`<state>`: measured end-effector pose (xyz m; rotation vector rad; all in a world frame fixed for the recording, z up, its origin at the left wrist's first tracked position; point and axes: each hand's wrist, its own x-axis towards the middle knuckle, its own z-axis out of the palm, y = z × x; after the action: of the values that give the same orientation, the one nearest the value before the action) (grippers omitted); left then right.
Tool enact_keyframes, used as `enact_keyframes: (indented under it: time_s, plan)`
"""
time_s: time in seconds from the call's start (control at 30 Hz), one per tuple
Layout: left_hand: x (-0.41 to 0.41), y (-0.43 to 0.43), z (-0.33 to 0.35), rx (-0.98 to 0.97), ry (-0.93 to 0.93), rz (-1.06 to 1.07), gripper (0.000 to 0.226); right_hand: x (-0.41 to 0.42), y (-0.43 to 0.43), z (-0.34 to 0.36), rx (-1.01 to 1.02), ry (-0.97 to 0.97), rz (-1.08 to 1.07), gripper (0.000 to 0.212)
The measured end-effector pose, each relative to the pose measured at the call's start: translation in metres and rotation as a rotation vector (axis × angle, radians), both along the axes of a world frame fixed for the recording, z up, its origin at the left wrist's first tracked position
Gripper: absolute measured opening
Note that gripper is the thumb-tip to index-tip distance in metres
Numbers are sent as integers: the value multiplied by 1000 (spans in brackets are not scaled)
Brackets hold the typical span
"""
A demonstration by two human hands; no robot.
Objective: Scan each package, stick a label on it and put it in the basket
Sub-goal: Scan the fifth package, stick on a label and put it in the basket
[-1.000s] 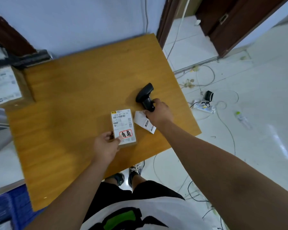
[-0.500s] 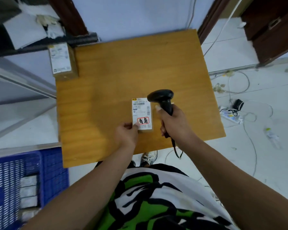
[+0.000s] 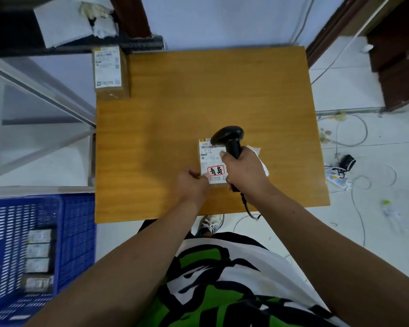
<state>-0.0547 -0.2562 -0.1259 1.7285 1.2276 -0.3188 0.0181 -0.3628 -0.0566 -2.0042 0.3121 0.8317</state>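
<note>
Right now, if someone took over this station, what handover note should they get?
Left hand pinches the near-left corner of the package, flat on the table.
Right hand grips the scanner, its head over the package's barcode end.
Label strip lies beside the package, partly hidden by the right hand.
Done: several packages sit in the blue basket.
Left: finish this scan, label, basket; then the second package at the table's far-left corner.
</note>
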Motion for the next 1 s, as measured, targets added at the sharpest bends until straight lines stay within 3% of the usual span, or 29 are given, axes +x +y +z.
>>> enact_keyframes:
  time_s: [0.17, 0.4, 0.57, 0.7, 0.77, 0.9, 1.0]
  plan:
    - [6, 5, 1, -1, 32, -38, 25, -1, -5, 8, 82, 37, -2, 12]
    - [9, 5, 4, 15, 54, -55, 23, -1, -7, 13, 45, -12, 41, 21]
    - [12, -1, 8, 34, 111, -39, 30, 30, -38, -2, -130, -304, 128, 30]
    - [14, -3, 8, 0, 94, -66, 17, 66, -74, -43, -336, -274, 303, 56]
    - [15, -4, 7, -14, 32, -49, 29, 78, -89, -61, -404, -260, 357, 61]
    - [17, -18, 2, 296, -124, -158, 58, 87, -106, -81, -450, -267, 401, 65]
    - [28, -39, 3, 554, -329, -506, 58, 83, -114, -92, -494, -344, 438, 69]
